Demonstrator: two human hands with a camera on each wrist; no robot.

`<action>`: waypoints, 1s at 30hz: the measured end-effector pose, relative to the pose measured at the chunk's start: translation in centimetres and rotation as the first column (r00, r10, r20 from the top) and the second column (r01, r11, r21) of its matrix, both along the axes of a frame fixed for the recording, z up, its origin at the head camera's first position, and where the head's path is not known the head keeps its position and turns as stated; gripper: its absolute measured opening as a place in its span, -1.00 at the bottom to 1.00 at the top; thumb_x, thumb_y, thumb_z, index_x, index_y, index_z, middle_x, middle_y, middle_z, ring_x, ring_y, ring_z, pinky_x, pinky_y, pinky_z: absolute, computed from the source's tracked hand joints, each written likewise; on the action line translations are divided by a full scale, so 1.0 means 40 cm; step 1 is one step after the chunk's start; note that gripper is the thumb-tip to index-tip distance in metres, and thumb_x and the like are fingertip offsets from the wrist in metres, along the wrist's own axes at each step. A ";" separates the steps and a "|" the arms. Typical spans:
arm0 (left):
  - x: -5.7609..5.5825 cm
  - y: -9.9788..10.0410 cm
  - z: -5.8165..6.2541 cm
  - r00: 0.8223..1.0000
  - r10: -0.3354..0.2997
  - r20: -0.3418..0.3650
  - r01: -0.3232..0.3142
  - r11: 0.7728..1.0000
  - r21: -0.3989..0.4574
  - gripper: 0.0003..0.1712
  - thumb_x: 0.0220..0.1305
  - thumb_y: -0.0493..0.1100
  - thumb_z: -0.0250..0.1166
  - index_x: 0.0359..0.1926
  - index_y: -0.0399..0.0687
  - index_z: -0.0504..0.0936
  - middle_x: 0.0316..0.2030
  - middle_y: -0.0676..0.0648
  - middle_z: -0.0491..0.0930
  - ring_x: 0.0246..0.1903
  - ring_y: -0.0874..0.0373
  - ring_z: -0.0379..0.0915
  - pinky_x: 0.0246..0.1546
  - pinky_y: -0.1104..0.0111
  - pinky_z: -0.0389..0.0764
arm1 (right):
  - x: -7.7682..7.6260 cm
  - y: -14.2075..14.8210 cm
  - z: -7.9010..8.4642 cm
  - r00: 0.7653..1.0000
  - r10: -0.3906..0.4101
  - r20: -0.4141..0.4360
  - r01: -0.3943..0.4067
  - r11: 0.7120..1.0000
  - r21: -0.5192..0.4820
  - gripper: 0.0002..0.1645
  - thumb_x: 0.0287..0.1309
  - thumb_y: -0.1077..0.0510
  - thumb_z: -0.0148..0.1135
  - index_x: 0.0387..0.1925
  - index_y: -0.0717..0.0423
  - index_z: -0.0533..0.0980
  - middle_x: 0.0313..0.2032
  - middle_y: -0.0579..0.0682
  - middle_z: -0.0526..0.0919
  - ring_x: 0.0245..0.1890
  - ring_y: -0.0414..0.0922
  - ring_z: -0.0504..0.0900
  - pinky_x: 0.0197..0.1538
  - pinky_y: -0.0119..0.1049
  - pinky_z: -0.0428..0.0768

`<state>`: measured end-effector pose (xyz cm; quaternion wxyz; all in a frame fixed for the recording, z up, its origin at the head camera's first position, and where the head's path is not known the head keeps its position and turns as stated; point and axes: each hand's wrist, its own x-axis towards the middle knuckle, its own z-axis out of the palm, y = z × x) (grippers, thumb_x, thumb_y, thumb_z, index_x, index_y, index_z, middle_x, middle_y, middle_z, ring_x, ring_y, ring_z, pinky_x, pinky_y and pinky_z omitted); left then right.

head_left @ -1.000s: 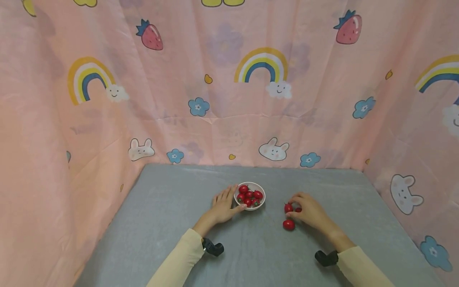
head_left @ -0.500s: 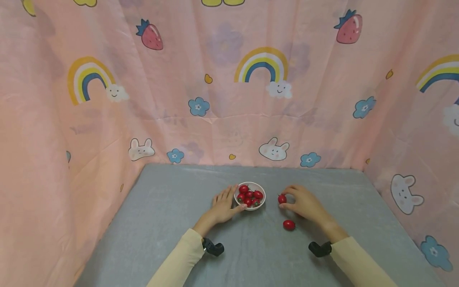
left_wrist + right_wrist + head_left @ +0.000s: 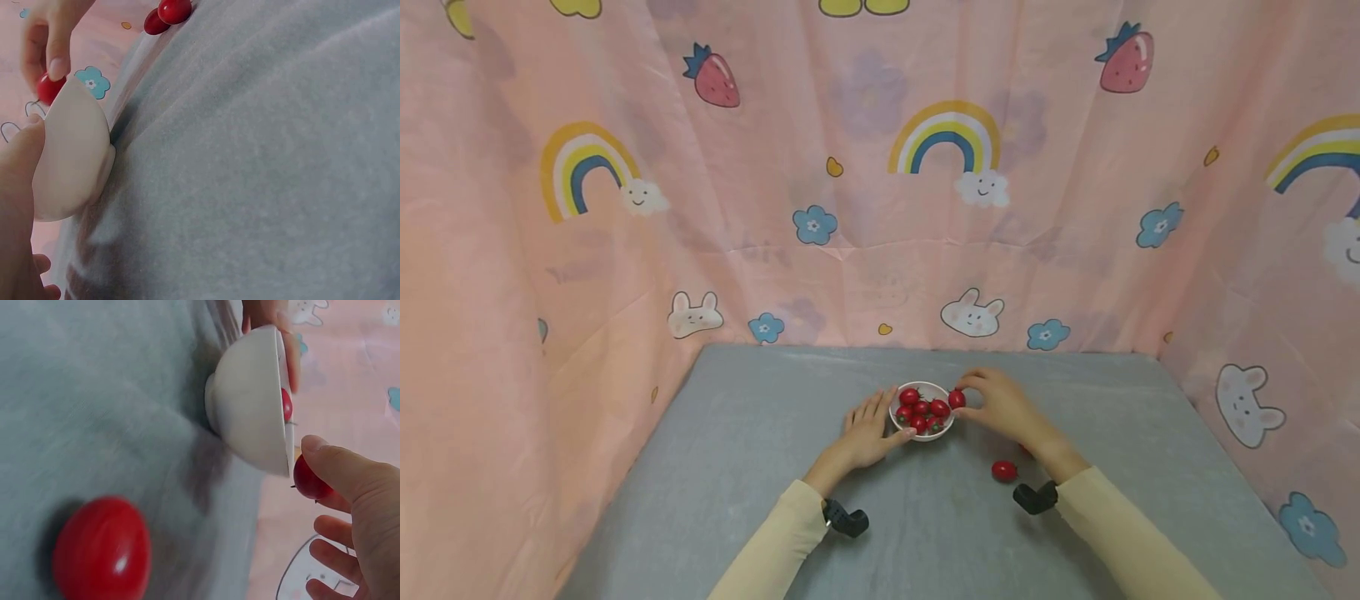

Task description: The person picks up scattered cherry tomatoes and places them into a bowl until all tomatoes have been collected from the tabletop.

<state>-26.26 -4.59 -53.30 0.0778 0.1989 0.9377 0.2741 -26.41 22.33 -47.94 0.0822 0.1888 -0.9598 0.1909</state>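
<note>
A small white bowl with several cherry tomatoes in it stands on the grey cloth. My left hand rests against its left side, fingers straight and thumb at the near rim. Between thumb and fingers, my right hand pinches one cherry tomato right at the bowl's right rim. On the cloth lies another cherry tomato, to the right of the bowl and nearer to me. One more cherry tomato is mostly hidden behind my right wrist in the head view.
Grey cloth covers the table. A pink curtain with printed rainbows and rabbits hangs along the back and both sides. Black wrist cameras sit on both wrists.
My right hand has picked up a cherry tomato from the group on the right and carried it left to the bowl's rim. My left hand has stayed at the bowl.
</note>
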 end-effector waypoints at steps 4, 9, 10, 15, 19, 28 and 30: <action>-0.003 0.001 -0.004 1.000 0.003 0.005 -0.003 1.000 -0.004 0.05 0.29 0.52 -0.01 0.59 0.20 -0.16 0.56 -0.23 -0.03 0.53 -0.27 -0.12 0.43 -0.22 -0.07 | -0.017 -0.029 -0.002 1.000 0.012 0.000 -0.012 1.000 -0.014 -0.48 -0.01 -0.15 0.51 -0.04 0.01 0.67 0.12 0.10 0.63 0.19 0.11 0.54 0.24 0.15 0.50; -0.004 0.003 -0.007 1.000 0.003 0.003 -0.003 1.000 0.001 0.03 0.32 0.47 0.02 0.59 0.17 -0.16 0.56 -0.24 -0.03 0.53 -0.29 -0.13 0.43 -0.25 -0.09 | -0.032 -0.057 -0.007 1.000 0.021 0.013 -0.021 0.999 -0.032 -0.47 0.00 -0.14 0.51 -0.03 0.02 0.67 0.14 0.11 0.61 0.21 0.11 0.53 0.26 0.15 0.49; -0.004 0.003 -0.006 1.000 0.004 0.004 -0.004 1.000 0.002 0.02 0.33 0.46 0.02 0.59 0.17 -0.17 0.56 -0.24 -0.03 0.53 -0.29 -0.13 0.43 -0.25 -0.09 | -0.036 -0.061 -0.008 1.000 0.025 0.015 -0.025 0.999 -0.031 -0.47 0.00 -0.15 0.50 -0.02 0.02 0.67 0.14 0.11 0.61 0.21 0.11 0.53 0.26 0.14 0.49; -0.001 0.002 0.001 1.000 0.003 0.004 -0.003 1.000 0.003 0.03 0.32 0.47 0.01 0.59 0.17 -0.16 0.55 -0.24 -0.02 0.53 -0.29 -0.12 0.42 -0.25 -0.07 | -0.047 -0.078 -0.012 0.998 0.036 0.044 -0.035 0.999 -0.030 -0.46 0.03 -0.13 0.49 0.00 0.04 0.65 0.16 0.14 0.59 0.22 0.13 0.52 0.27 0.16 0.48; -0.004 0.003 -0.003 1.000 0.001 0.008 -0.001 1.000 0.001 0.04 0.31 0.48 0.01 0.59 0.18 -0.18 0.56 -0.24 -0.03 0.53 -0.28 -0.13 0.43 -0.25 -0.08 | -0.055 -0.090 -0.011 0.998 0.032 0.061 -0.031 0.999 -0.025 -0.44 0.04 -0.13 0.48 0.04 0.05 0.64 0.18 0.14 0.57 0.24 0.12 0.50 0.27 0.15 0.48; -0.012 0.000 -0.020 1.000 0.001 -0.003 -0.001 1.000 -0.005 0.11 0.23 0.60 -0.06 0.59 0.20 -0.19 0.56 -0.22 -0.03 0.52 -0.27 -0.11 0.42 -0.23 -0.06 | -0.064 -0.101 -0.009 0.997 0.056 0.055 -0.055 0.998 -0.017 -0.47 0.06 -0.08 0.48 0.04 0.06 0.64 0.16 0.12 0.58 0.22 0.11 0.52 0.28 0.14 0.48; -0.014 0.000 -0.022 1.000 0.003 0.004 -0.003 1.000 -0.007 0.10 0.24 0.59 -0.05 0.59 0.22 -0.20 0.56 -0.20 -0.04 0.53 -0.25 -0.12 0.44 -0.22 -0.07 | -0.065 -0.100 -0.010 0.997 0.063 0.047 -0.063 0.998 -0.016 -0.47 0.06 -0.06 0.48 0.04 0.07 0.64 0.16 0.13 0.58 0.21 0.11 0.52 0.27 0.14 0.49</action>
